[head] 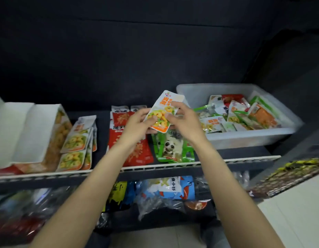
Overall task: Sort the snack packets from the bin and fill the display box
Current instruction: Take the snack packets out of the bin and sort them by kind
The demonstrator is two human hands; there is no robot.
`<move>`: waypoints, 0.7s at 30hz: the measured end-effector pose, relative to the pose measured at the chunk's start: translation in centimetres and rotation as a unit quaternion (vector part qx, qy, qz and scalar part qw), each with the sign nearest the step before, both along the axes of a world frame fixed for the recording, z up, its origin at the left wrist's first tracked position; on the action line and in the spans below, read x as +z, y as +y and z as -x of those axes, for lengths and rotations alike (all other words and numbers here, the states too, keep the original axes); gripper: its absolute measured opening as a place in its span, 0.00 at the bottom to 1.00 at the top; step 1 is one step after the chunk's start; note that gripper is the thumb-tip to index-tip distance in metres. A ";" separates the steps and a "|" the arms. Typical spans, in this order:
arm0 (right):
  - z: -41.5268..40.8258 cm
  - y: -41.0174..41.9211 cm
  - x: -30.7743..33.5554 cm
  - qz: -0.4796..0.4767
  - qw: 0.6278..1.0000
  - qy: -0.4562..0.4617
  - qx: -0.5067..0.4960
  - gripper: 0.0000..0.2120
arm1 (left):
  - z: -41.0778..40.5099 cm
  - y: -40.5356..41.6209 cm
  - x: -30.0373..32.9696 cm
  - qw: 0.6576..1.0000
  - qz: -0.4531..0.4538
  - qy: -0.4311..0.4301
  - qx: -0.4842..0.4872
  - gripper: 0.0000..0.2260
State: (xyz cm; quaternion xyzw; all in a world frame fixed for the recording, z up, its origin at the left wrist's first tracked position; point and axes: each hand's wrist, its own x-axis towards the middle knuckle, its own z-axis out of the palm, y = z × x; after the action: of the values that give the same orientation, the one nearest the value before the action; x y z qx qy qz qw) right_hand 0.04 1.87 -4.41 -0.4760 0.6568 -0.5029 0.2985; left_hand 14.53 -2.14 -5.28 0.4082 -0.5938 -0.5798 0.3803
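Both hands hold one orange-and-white snack packet [163, 111] above the middle of the shelf. My left hand [137, 122] grips its lower left edge with thumb on top. My right hand [183, 119] pinches its right side. The white plastic bin [248, 138] at the right holds several mixed packets. The open display box [28, 133] stands at the left, with a stack of matching orange packets [76, 140] leaning beside it. Red packets [135, 151] and green panda packets [173, 147] lie in piles under my hands.
A white rail [226, 162] runs along the shelf's front edge. The lower shelf holds blue, yellow and clear snack bags [173, 188]. A dark wall backs the shelf. A patterned item [289, 174] sits at the right on a pale surface.
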 end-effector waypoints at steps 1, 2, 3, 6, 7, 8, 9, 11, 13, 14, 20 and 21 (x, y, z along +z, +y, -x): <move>-1.4 -0.4 -0.5 -0.008 1.000 -0.004 0.008 0.21 | -1.6 0.3 -0.6 0.999 0.033 -0.033 0.017 0.12; -2.8 -0.8 -1.0 -0.016 1.000 -0.012 0.021 0.21 | -3.4 0.5 -1.2 0.992 0.084 -0.088 0.041 0.11; -4.3 -1.1 -1.4 -0.027 0.999 -0.024 0.040 0.22 | -5.2 0.6 -1.7 0.979 0.131 -0.144 0.065 0.11; -8.9 -2.1 -2.6 -0.054 0.993 -0.040 0.098 0.24 | -10.6 1.0 -2.5 0.940 0.205 -0.244 0.124 0.14; -10.4 -2.4 -2.7 -0.061 0.991 -0.035 0.115 0.25 | -12.2 1.2 -2.5 0.927 0.221 -0.269 0.136 0.14; -11.8 -2.7 -2.9 -0.065 0.989 -0.028 0.130 0.26 | -13.7 1.4 -2.6 0.915 0.231 -0.296 0.148 0.14; -13.2 -3.1 -3.3 -0.069 0.987 -0.011 0.143 0.26 | -15.2 1.5 -2.7 0.902 0.241 -0.321 0.160 0.15; -15.7 -3.7 -4.0 -0.074 0.982 0.070 0.162 0.26 | -17.5 1.8 -3.0 0.875 0.261 -0.363 0.183 0.17; -17.5 -4.1 -4.6 -0.067 0.964 0.192 0.174 0.24 | -18.9 2.2 -3.5 0.852 0.272 -0.408 0.182 0.18; -18.1 -4.1 -5.0 -0.061 0.951 0.245 0.179 0.23 | -19.2 2.4 -3.8 0.840 0.274 -0.435 0.171 0.18; -18.9 -2.7 -6.4 -0.011 0.859 0.463 0.219 0.18 | -19.1 2.5 -5.0 0.821 0.282 -0.484 0.110 0.20; -18.8 -2.6 -6.5 -0.013 0.855 0.467 0.226 0.19 | -18.9 2.5 -5.0 0.821 0.273 -0.492 0.097 0.20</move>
State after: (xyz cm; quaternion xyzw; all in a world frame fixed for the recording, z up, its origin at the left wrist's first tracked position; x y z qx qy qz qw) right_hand 18.88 -0.77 -10.90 -0.7867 0.5994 -0.1315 0.0679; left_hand 33.43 0.33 -10.29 0.5745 -0.7932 -0.0762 0.1872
